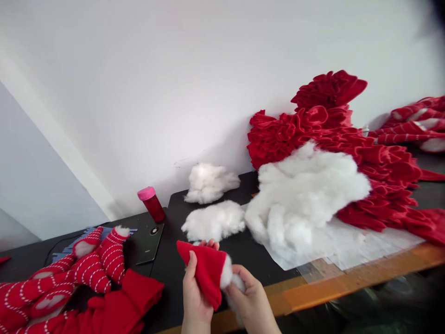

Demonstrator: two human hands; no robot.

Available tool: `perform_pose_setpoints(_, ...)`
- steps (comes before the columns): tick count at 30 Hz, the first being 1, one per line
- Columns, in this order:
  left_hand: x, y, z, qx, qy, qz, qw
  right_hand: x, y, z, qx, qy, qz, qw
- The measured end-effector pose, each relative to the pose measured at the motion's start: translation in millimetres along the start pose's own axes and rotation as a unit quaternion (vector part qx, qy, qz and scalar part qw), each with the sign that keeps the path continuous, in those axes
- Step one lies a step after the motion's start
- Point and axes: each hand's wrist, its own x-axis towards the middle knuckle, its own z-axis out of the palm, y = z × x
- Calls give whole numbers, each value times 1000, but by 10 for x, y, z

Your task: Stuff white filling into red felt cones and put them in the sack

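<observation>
Red fleece cone [205, 273] in left hand [196, 290]; right hand [248, 297] half-hides white stuffing [227, 273].

Obstacles ahead of left hand [196, 292] and right hand [250, 297]: white stuffing wad [213, 220], larger stuffing heap [302, 195], red fleece pile [330, 148]. Leftward: striped red stockings [93, 264], black phone [149, 243]. Passage: black counter [170, 278] strip between stockings and hands.

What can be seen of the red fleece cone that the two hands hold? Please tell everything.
The red cone is soft-looking fleece fabric narrowing to a point at the left. The left hand holds its side; the right hand is at its open end, where white fibre stuffing bulges out.
</observation>
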Motion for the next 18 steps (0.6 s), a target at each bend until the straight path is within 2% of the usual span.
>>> perform_pose_setpoints(1, 1, -30, -6, 9, 0, 10, 1000, 0, -28, 5, -81, -13, -77, 994)
perform_pose_setpoints(3, -3, -86, -16, 34, -4, 34, 999, -9, -90, 19, -210, -36, -239, 947)
perform_pose_setpoints(4, -8, -106, -21, 43, -6, 48, 998, -15, -118, 25, -242, -46, -295, 923)
perform_pose_setpoints(5, -13, -120, -26, 45, -8, 60, 997, -18, -141, 31, -252, -58, -321, 911)
perform_pose_setpoints(7, -28, -129, -38, 29, -3, 74, 997, -11, -163, 38, -216, -89, -292, 927)
perform_pose_setpoints(9, -52, -128, -52, 6, -2, 72, 997, 20, -154, 44, -141, -101, -187, 967)
perform_pose_setpoints(11, -84, -134, -61, -2, -15, 59, 998, 71, -122, 54, -61, -70, -65, 994)
perform_pose_setpoints(13, -117, -150, -53, 3, -39, 52, 998, 125, -96, 68, 0, -29, 41, 999)
perform_pose_setpoints(14, -128, -162, -43, 7, -48, 51, 997, 146, -91, 73, 15, -9, 71, 997)
perform_pose_setpoints(15, -133, -174, -28, 10, -54, 53, 997, 161, -94, 78, 13, 8, 75, 997)
perform_pose_setpoints(16, -129, -188, -10, 15, -56, 57, 997, 167, -103, 80, -5, 23, 50, 998)
perform_pose_setpoints(18, -93, -217, 29, 56, -30, 67, 996, 158, -123, 77, -68, 29, -73, 995)
